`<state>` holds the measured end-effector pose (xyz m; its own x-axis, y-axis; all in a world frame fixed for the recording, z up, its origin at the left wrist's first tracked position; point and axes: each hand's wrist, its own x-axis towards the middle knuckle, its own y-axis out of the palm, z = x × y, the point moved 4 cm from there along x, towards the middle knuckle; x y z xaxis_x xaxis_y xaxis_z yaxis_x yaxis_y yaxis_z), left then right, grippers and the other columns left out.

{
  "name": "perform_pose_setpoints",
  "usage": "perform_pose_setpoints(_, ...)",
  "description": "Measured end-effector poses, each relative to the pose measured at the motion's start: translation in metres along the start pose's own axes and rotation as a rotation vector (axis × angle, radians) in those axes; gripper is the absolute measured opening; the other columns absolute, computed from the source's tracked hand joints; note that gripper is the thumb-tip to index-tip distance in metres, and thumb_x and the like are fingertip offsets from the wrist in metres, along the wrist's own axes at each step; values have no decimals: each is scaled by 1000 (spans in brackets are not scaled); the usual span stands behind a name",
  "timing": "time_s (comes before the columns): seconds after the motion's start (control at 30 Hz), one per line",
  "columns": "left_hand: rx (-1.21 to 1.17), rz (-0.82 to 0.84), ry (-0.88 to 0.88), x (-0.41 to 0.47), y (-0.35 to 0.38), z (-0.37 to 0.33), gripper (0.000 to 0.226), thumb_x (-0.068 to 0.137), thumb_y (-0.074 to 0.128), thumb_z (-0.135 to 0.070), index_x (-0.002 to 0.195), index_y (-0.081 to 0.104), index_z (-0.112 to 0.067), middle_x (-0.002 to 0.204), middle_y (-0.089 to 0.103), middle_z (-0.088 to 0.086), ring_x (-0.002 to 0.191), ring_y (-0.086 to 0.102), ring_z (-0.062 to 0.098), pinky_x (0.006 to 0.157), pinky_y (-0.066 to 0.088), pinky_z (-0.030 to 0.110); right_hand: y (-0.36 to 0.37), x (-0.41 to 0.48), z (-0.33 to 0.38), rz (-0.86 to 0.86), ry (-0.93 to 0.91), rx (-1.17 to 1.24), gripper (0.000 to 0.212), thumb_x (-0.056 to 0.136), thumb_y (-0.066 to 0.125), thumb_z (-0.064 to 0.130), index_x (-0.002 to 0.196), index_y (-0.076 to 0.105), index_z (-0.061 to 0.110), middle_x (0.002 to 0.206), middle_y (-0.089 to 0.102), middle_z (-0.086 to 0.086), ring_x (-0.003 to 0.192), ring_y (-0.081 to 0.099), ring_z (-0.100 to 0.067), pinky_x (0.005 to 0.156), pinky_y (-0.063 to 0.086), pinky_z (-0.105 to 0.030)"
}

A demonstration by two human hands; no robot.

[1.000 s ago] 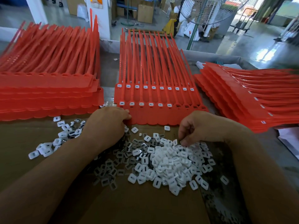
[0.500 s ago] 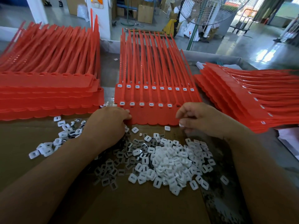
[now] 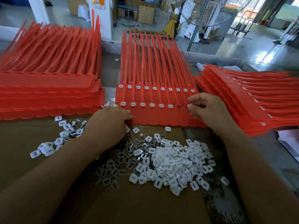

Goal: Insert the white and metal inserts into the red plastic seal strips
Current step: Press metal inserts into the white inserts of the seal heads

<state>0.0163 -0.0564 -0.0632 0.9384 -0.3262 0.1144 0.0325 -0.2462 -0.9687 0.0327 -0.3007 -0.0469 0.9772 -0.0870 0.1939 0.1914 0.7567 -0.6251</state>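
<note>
A sheet of red seal strips lies in front of me, with white inserts seated in most sockets of its two rows. My left hand rests on the sheet's near left edge, fingers curled, its grip hidden. My right hand pinches a white insert at the right end of the near row, beside an empty socket. A heap of loose white inserts and grey metal inserts lies on the brown cardboard between my forearms.
A tall stack of red strip sheets stands at the left, and a fanned stack of filled sheets at the right. A smaller scatter of inserts lies at the left. A pedestal fan and boxes stand beyond the table.
My right hand has lifted from the insert heap and moved up to the right end of the near row, with a white insert in its fingertips. My left hand has stayed put.
</note>
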Motion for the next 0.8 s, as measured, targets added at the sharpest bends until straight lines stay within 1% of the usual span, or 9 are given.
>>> perform_pose_setpoints(0.13, 3, 12, -1, 1, 0, 0, 48, 86, 41, -6, 130, 48, -26, 140, 40, -13, 132, 31, 6, 107, 24, 25, 3, 6, -6, -41, 45, 95, 23, 84, 61, 0, 75, 59, 21, 72, 65, 2, 55, 63, -1, 55, 52, -14)
perform_pose_setpoints(0.2, 0, 6, 2, 1, 0, 0, 49, 86, 40, -6, 129, 49, -26, 140, 41, -12, 131, 32, 6, 107, 25, 26, 6, 10, -7, -61, 32, 41, 18, 85, 61, 4, 76, 60, 19, 74, 64, 4, 60, 63, -2, 58, 52, -15)
perform_pose_setpoints(0.23, -1, 4, 3, 1, 0, 0, 49, 86, 40, -5, 129, 49, -25, 139, 41, -12, 131, 33, 7, 108, 26, 26, 7, 12, -6, -65, 13, -21, 14, 85, 62, 6, 78, 62, 18, 76, 64, 6, 66, 62, -3, 63, 51, -17)
perform_pose_setpoints(0.3, 2, 0, 6, 0, 0, 0, 49, 85, 40, -5, 128, 50, -25, 139, 42, -12, 130, 34, 7, 108, 27, 27, 12, 15, -2, -56, -27, -130, 10, 85, 62, 9, 82, 64, 18, 81, 60, 8, 77, 56, -6, 73, 40, -18)
perform_pose_setpoints(0.33, 6, -8, 9, 0, 0, 0, 49, 84, 41, -5, 128, 51, -25, 138, 43, -11, 130, 35, 8, 107, 28, 27, 15, 16, -1, -45, -41, -158, 10, 85, 62, 10, 82, 64, 19, 82, 59, 8, 81, 53, -7, 71, 34, -15)
perform_pose_setpoints(0.4, 11, -24, 11, 0, 0, 1, 49, 83, 41, -5, 126, 52, -26, 137, 45, -11, 128, 37, 8, 105, 30, 28, 21, 17, 1, -10, -43, -198, 10, 85, 61, 10, 81, 63, 19, 83, 57, 8, 83, 50, -7, 66, 28, -14)
perform_pose_setpoints(0.57, 14, -28, 13, 1, 1, 1, 48, 83, 41, -6, 126, 53, -25, 136, 46, -10, 127, 39, 10, 105, 31, 29, 26, 20, -3, 65, -30, -324, 6, 87, 60, 15, 88, 66, 17, 93, 53, 5, 88, 46, -7, 72, 29, -20)
perform_pose_setpoints(0.63, 13, -32, 14, 0, 1, 1, 48, 83, 41, -6, 125, 53, -25, 135, 47, -9, 127, 40, 11, 104, 32, 29, 27, 21, -3, 81, -24, -346, 5, 87, 60, 16, 86, 63, 20, 94, 51, 5, 88, 45, -7, 72, 28, -20)
perform_pose_setpoints(0.8, 18, -32, 11, 0, 1, 0, 47, 84, 41, -7, 126, 52, -26, 135, 48, -9, 126, 40, 11, 103, 32, 29, 29, 21, 0, 82, -20, -341, 12, 84, 63, 13, 78, 58, 22, 92, 53, 6, 87, 47, -7, 72, 30, -20)
